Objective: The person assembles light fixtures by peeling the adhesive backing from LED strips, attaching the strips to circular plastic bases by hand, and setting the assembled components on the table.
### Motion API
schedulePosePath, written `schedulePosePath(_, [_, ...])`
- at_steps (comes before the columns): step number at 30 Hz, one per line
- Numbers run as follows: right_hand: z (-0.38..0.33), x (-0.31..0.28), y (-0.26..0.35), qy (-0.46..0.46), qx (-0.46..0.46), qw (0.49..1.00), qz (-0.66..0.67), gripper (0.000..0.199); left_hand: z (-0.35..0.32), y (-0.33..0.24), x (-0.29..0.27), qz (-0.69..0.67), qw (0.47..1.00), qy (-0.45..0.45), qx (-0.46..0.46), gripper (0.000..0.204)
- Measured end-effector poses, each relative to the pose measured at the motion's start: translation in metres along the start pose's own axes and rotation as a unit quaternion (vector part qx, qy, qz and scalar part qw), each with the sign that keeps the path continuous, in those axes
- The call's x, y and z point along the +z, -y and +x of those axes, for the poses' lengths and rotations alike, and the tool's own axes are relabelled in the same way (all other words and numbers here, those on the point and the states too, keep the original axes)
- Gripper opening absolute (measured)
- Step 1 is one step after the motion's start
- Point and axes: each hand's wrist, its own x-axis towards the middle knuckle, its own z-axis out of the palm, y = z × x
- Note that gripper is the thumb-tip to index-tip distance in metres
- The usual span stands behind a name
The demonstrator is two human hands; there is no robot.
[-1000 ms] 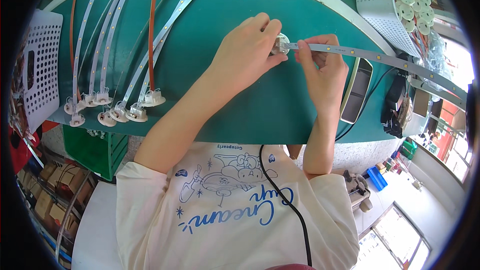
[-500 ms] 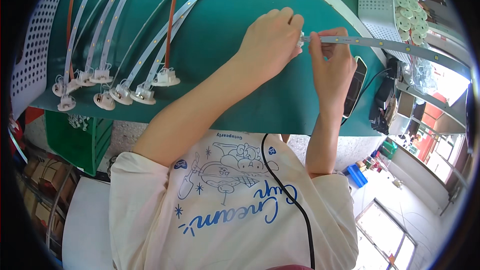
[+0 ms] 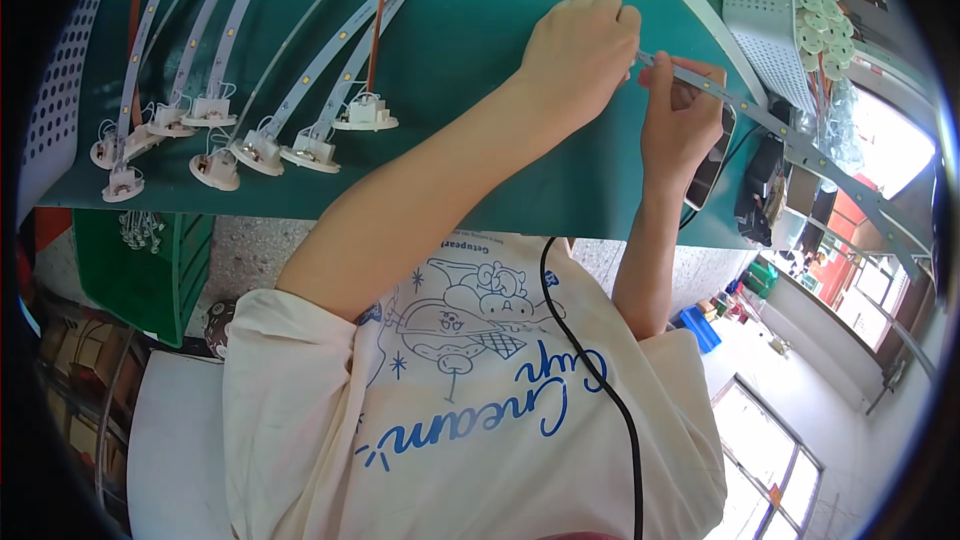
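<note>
My right hand pinches an LED strip close to its end, between thumb and fingers. The strip is thin and white with small yellowish chips, and runs off to the right. My left hand is closed at the strip's end, its fingers around a small white fitting that they mostly hide. The two hands are close together above the green table mat. To the left, several LED strips end in round white end caps with thin wires.
A perforated white basket with pale round discs stands at the far right. By my right wrist lies a phone. Another perforated basket is at the left edge. A green bin sits below the table.
Both hands have shifted slightly right and away from me within the view. The strip now slopes downward to the right, and the white fitting is more hidden by my left fingers.
</note>
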Motion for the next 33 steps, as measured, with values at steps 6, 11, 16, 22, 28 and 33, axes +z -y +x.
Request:
schedulePosePath(6, [0.009,-0.004,0.011,0.026,-0.098,0.989,-0.106,0.015,-0.001,0.001,0.0,0.012,1.0,0.023,-0.008,0.038])
schedulePosePath(11, [0.008,0.0,0.01,0.011,-0.108,0.989,-0.101,0.015,0.006,-0.001,-0.01,-0.002,1.0,0.026,-0.011,0.018])
schedulePosePath(16, [0.004,0.004,0.011,-0.019,-0.07,0.993,-0.094,0.014,0.006,-0.001,-0.012,-0.009,1.0,0.006,-0.001,0.016])
schedulePosePath(22, [0.009,0.002,0.005,-0.008,-0.13,0.988,-0.082,0.013,0.005,0.001,-0.008,0.003,1.0,-0.011,0.011,0.016])
schedulePosePath(28, [0.021,-0.008,0.003,0.085,-0.066,0.991,-0.075,0.015,0.006,-0.002,-0.016,-0.003,1.0,0.022,0.002,0.018])
schedulePosePath(33, [0.014,-0.005,0.005,0.075,-0.059,0.992,-0.078,0.016,0.007,-0.002,-0.019,0.008,0.999,0.039,0.002,0.019])
